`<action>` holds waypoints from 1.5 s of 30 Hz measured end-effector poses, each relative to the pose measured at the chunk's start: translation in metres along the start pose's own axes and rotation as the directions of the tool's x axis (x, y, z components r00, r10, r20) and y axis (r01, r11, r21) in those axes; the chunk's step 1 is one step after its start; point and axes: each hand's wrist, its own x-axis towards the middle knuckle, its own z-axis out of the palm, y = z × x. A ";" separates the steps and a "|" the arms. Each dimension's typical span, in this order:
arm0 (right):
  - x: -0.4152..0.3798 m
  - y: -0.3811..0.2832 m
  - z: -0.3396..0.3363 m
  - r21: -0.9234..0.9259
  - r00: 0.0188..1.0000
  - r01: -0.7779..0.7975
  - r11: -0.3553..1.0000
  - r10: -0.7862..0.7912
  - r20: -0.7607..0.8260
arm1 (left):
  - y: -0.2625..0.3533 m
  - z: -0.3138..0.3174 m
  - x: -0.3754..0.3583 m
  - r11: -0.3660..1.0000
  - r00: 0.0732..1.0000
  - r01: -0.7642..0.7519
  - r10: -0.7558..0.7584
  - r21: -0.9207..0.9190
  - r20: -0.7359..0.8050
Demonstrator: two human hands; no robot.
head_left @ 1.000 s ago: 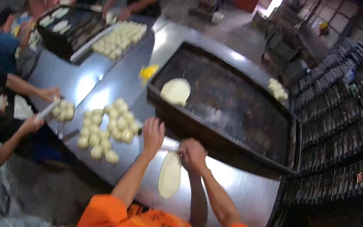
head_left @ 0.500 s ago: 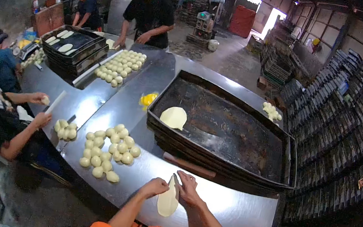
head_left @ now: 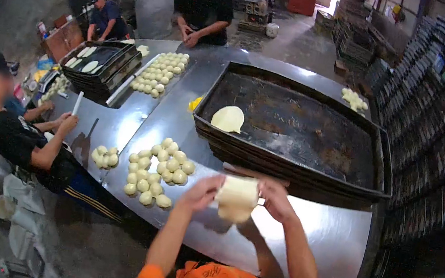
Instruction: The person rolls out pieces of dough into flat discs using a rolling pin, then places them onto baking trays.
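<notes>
A thin, pale sheet of dough (head_left: 237,198) hangs above the metal table (head_left: 324,231), slightly blurred, its lower part drooping. My left hand (head_left: 204,191) pinches its left edge and my right hand (head_left: 276,201) grips its right edge. Just beyond my hands, a rolling pin (head_left: 254,174) lies partly hidden in front of the stacked trays. One flat dough piece (head_left: 228,119) rests at the left end of the large dark tray (head_left: 294,165). To the left of my left hand, several dough balls (head_left: 156,172) are grouped on the table.
A smaller dough cluster (head_left: 105,157) lies farther left, near a co-worker (head_left: 19,136) holding a white rod. Rows of dough balls (head_left: 160,74) and a tray stack (head_left: 96,69) stand at the back left. Another person (head_left: 205,8) stands beyond the table. Racked trays (head_left: 439,132) line the right.
The dough between my hands has been lifted off the table and stretched wider, with my hands now farther apart. The view has shifted, and the person beyond the table has drawn both hands together.
</notes>
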 end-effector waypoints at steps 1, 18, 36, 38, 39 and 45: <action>0.011 -0.025 -0.010 0.024 0.999 0.015 1.000 -0.015 0.039 | 0.039 0.017 0.015 0.970 0.989 -0.121 0.099 0.212 0.114; 0.172 -0.053 -0.076 -0.934 0.545 0.145 0.325 -0.814 -0.199 | 0.084 0.050 0.211 0.054 0.535 -0.390 0.826 0.919 0.179; 0.045 0.088 -0.036 -0.990 0.960 -0.072 0.118 -0.261 -0.100 | -0.068 -0.115 -0.114 0.348 0.212 0.556 0.819 0.755 -0.534; 0.030 0.095 -0.033 -0.990 0.930 0.032 0.140 -0.366 -0.022 | -0.067 -0.101 -0.101 0.378 0.247 0.558 0.775 0.739 -0.582; 0.022 0.097 -0.032 -0.979 0.883 0.142 0.149 -0.466 0.057 | -0.060 -0.086 -0.095 0.422 0.379 0.537 0.653 0.731 -0.655; -0.040 0.090 -0.017 -0.996 0.878 0.004 0.089 -0.476 -0.039 | -0.097 0.043 -0.045 0.978 0.918 -0.191 0.208 0.082 -0.337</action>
